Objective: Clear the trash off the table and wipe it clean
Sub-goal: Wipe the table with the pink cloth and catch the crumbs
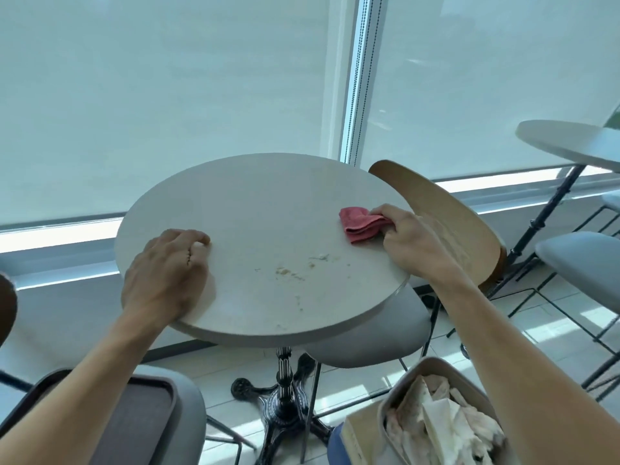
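Pink cloth (360, 224) gripped by right hand (407, 238)

Daylight is glowing through pale roller blinds (167, 95) covering tall windows beyond the hands. A wooden chair back (446, 223) is standing just right of them, a second round table (570, 146) farther right, and white floor tiles (536, 330) are shining below.

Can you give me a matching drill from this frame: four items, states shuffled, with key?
Items:
1. red cloth
2. left hand
3. crumbs
4. bin

States:
A. rests on the table's near left edge
B. holds crumpled paper, on the floor at lower right
C. gripped by the right hand
D. scattered near the tabletop's front centre

Pairs: 1-C, 2-A, 3-D, 4-B
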